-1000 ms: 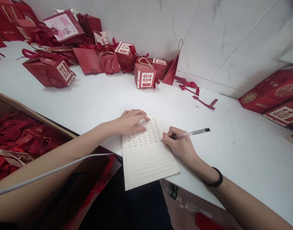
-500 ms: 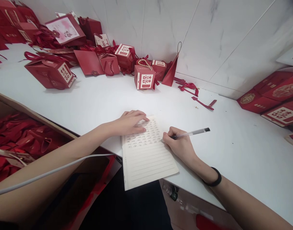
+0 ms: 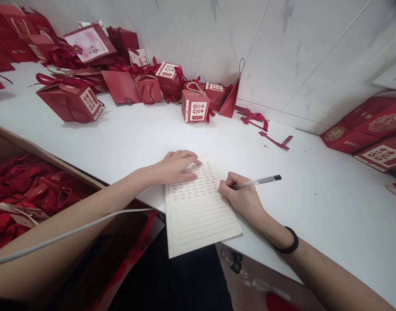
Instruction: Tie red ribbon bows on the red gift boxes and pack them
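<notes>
A lined notebook lies at the table's front edge, its lower part jutting past it. Rows of small handwritten figures fill the upper lines; the lower lines are blank. My left hand rests flat over the page's upper left, fingers spread, covering part of the writing. In my right hand a pen with a clear barrel and black end is gripped, its tip at the right end of the lowest written rows. A black band circles my right wrist.
Red gift boxes, among them a small box, line the wall on the white table. Dark red ribbon pieces lie farther right. More red boxes stand at right. A carton of red items and a white cable are at left.
The pen and my right hand have shifted very slightly, with the tip a little farther right and lower on the page. My left hand stays in place.
</notes>
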### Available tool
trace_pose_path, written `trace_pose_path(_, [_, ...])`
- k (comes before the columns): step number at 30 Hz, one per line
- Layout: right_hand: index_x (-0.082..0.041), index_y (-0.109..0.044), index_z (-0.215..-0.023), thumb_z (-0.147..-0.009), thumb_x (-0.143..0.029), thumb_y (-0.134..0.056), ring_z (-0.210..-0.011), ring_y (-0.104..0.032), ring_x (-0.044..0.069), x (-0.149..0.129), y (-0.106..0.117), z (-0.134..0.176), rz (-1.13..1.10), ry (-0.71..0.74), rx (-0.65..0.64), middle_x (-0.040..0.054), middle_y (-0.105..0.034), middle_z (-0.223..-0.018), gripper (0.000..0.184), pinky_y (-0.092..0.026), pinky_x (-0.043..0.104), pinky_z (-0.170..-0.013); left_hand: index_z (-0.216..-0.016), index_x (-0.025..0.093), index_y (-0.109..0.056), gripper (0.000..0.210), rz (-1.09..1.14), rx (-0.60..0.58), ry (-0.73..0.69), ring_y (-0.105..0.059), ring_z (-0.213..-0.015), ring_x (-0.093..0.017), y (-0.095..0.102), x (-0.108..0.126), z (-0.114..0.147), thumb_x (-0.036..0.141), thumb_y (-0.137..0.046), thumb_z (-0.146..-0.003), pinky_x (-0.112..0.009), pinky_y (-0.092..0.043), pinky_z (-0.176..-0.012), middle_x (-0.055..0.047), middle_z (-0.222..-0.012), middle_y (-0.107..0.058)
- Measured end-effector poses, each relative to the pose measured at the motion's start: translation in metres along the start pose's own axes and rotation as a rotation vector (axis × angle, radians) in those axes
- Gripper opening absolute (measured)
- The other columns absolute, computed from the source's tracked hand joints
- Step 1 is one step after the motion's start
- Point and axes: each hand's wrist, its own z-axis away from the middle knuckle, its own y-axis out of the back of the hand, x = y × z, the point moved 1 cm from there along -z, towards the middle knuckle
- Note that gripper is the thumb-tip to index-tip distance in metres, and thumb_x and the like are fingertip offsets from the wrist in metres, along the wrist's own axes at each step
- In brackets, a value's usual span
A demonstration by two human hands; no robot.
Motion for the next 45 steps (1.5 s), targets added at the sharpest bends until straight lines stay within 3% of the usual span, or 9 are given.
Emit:
trace_pose_path(26, [-0.020, -0.025, -0.052, -0.066, -0.020, -0.047, -0.048, -0.024, 0.008, 0.000, 0.000, 0.000, -0.017, 0.015, -0.024, -0.0066, -0.025, -0.049, 0.026, -0.019, 0.022, -0.044, -0.119, 0.029, -0.048, 0.042, -0.003, -0.006, 0.007, -0.033, -0.123, -0.027, 0.001, 0.002, 0.000, 0.046, -0.044, -0.081, -0.043, -0.022, -0.101, -0.004, -0.134, -0.040])
trace_pose_path(36, [-0.020, -0.028, -0.052, -0.070, -0.023, -0.050, -0.047, -0.028, 0.008, -0.001, 0.001, 0.000, -0.041, -0.019, -0.001, -0.0064, -0.030, -0.048, 0.029, -0.023, 0.021, -0.044, -0.119, 0.028, -0.048, 0.042, 0.018, 0.006, -0.001, -0.034, -0.123, -0.026, 0.000, 0.000, 0.000, 0.046, -0.045, -0.081, -0.044, -0.022, -0.102, -0.004, -0.133, -0.041])
trace_pose_path(40, [-0.020, -0.037, -0.057, -0.078, -0.040, -0.054, -0.041, -0.033, 0.008, 0.000, 0.007, -0.003, -0.236, -0.087, 0.033, -0.0055, -0.041, -0.047, 0.034, -0.027, 0.021, -0.041, -0.118, 0.028, -0.049, 0.042, 0.023, 0.022, -0.001, -0.037, -0.122, -0.026, 0.000, 0.001, 0.003, 0.044, -0.048, -0.079, -0.044, -0.025, -0.101, -0.005, -0.131, -0.044])
trace_pose_path(45, [-0.019, -0.054, -0.083, -0.079, -0.063, -0.044, -0.035, -0.039, 0.010, 0.012, 0.011, -0.016, -0.307, -0.108, 0.025, -0.0017, -0.051, -0.048, 0.045, -0.024, 0.021, -0.033, -0.115, 0.030, -0.052, 0.040, 0.073, 0.059, -0.004, -0.040, -0.122, -0.026, 0.005, 0.006, 0.010, 0.043, -0.050, -0.076, -0.046, -0.028, -0.102, -0.005, -0.128, -0.048])
